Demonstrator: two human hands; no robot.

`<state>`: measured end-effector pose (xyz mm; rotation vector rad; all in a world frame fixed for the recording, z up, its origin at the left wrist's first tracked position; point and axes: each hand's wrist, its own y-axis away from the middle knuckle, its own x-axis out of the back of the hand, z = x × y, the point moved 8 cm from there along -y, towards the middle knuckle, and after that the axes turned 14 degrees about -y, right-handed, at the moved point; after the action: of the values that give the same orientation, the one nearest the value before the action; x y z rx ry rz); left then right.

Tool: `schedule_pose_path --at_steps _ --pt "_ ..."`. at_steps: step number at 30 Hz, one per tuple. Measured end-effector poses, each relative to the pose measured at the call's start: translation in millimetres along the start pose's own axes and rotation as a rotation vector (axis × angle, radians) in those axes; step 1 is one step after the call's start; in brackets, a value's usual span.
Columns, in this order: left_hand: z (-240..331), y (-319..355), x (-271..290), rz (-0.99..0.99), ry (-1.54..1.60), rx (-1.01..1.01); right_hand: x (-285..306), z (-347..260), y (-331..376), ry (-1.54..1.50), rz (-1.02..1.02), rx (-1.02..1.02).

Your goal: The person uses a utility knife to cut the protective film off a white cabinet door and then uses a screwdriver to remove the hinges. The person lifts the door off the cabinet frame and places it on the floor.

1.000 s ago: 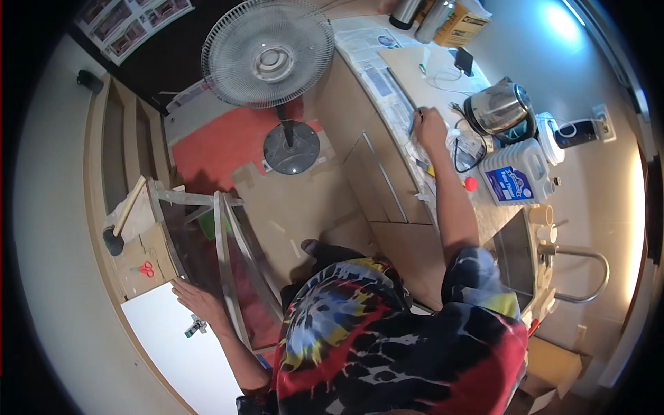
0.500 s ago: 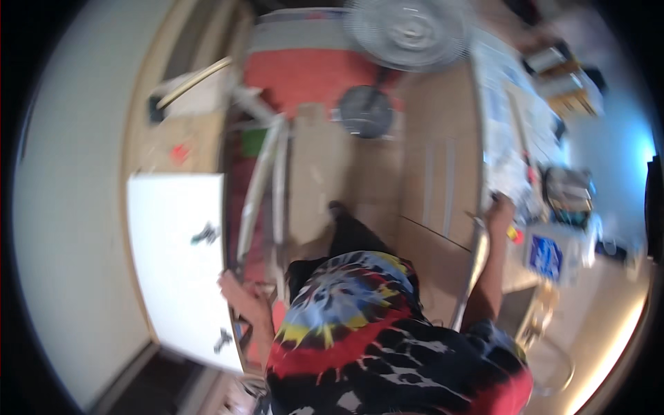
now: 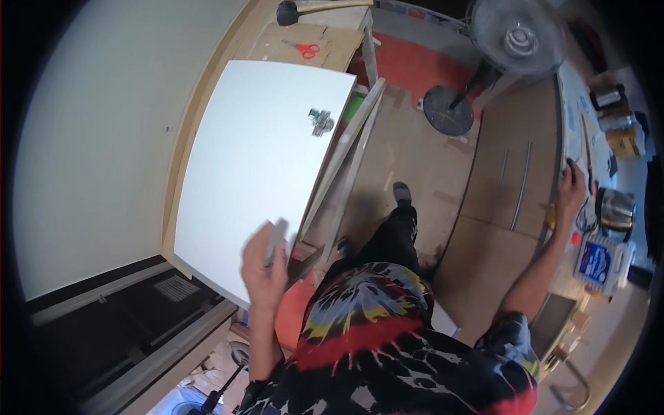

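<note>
A white panel [image 3: 256, 145] lies on a wooden stand to my left, with a metal hinge [image 3: 321, 122] fixed near its far right edge. My left hand [image 3: 261, 273] is over the panel's near right edge, its thumb and fingers closed around a flat grey piece [image 3: 277, 242]; that piece is blurred and its kind cannot be told. The hand hides the panel's near hinge area. On the right, my right hand [image 3: 573, 190] reaches the counter's edge, fingers bent around a small dark thing, mostly hidden.
Red-handled scissors [image 3: 308, 50] and a black-headed mallet [image 3: 287, 12] lie beyond the panel. A pedestal fan [image 3: 519, 38] stands ahead. Brown cabinet doors [image 3: 484, 194] line the right, under a counter with a steel kettle [image 3: 617, 209] and a white jug [image 3: 615, 266].
My view has turned, so the panel appears slanted and nearer. My left hand has come from beside the panel's edge to over it, with the grey piece now showing. The right hand stays at the counter.
</note>
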<state>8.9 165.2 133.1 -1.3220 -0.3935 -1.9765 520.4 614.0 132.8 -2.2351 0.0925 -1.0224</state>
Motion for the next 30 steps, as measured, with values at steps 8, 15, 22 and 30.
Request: schedule_pose_path --at_steps 8,15,22,30 --pt "-196.3 -90.4 -26.3 0.061 -0.317 0.148 -321.2 -195.6 159.7 -1.037 -0.182 -0.712" --pt "-191.9 -91.2 -45.3 0.07 -0.439 0.124 -395.4 -276.6 65.8 -0.91 -0.059 -0.362" --pt "-197.9 -93.3 -45.9 0.019 -0.439 0.132 -419.8 -279.3 41.9 -1.052 0.104 -0.516" --pt "-190.2 -96.5 -47.8 0.017 -0.436 0.092 -401.3 -296.9 35.0 -0.666 0.137 -0.284"
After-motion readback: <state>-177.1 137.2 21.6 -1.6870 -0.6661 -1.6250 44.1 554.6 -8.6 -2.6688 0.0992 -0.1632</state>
